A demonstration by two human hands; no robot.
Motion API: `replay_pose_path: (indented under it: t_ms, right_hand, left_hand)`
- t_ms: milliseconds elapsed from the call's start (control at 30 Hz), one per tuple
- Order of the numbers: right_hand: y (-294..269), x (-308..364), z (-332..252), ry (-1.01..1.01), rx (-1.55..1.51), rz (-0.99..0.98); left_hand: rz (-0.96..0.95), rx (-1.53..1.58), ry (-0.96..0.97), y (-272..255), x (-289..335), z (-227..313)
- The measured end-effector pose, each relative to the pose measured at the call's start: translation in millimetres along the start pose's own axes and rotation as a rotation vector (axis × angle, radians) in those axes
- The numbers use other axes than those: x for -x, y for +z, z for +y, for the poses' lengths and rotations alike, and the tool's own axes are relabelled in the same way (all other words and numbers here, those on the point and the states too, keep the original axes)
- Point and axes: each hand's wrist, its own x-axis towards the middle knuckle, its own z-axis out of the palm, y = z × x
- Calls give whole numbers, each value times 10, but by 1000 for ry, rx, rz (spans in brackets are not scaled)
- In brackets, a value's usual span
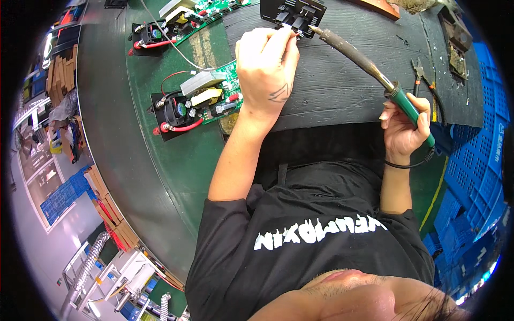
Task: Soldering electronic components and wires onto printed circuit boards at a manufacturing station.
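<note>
A soldering iron [369, 67] with a green handle is gripped in my right hand [406, 128], fingers closed round the handle. Its tip meets or nearly meets the lower edge of a black panel [294, 9] with socket-like parts, at the far edge of view. My left hand [267, 67] is pinched closed beside that panel, just left of the tip. A short bit of red wire [295, 35] shows at its fingertips; the rest is hidden by the hand. Left of this hand lies a green circuit board [230, 80] with a black fan [175, 109] at its end.
A second circuit board [214, 12] with a fan lies farther off on the green conveyor belt [155, 155]. Cutting pliers [420, 75] rest on the dark wooden board [342, 101], right of the iron. Blue crates [474, 155] stand at the right. The iron's cord [404, 166] loops below my right hand.
</note>
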Motion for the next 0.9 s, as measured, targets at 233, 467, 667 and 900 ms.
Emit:
replay_pose_path:
  t_ms: [233, 467, 667, 900]
  right_hand:
    - [1, -3, -5, 5, -17, -2]
    - [-2, -15, -2, 11, -20, 6]
    - [3, -36, -21, 18, -63, 33]
    - [-38, -33, -3, 29, -140, 38]
  left_hand:
    - [14, -44, 10, 14, -3, -4]
    - [43, -246, 94, -9, -27, -3]
    - [-49, -298, 64, -277, -21, 164]
    - [-302, -520, -53, -1364, 117, 144]
